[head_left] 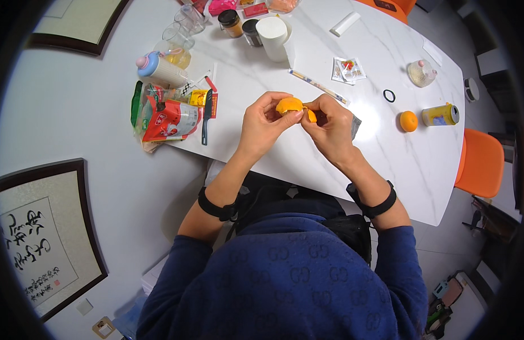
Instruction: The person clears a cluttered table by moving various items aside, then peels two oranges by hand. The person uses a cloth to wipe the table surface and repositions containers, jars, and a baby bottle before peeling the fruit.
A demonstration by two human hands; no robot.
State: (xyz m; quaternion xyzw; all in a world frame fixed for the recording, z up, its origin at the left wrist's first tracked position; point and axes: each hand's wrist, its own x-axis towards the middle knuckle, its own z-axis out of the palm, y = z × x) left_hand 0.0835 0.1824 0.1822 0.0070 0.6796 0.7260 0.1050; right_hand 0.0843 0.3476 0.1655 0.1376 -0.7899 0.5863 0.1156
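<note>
White marble table runs beneath my hands, its near edge just below my wrists, with bare surface directly under and right of them. To the left of my left hand lie snack packets and a black knife. Left hand and right hand both pinch a partly peeled orange between them; farther right sit a whole orange and a yellow can near the table's far edge.

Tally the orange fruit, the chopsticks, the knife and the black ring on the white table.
Orange fruit: 2, one in the hands, one whole
Wrapped chopsticks: 1
Black-handled knife: 1
Black ring: 1
Total: 5
</note>
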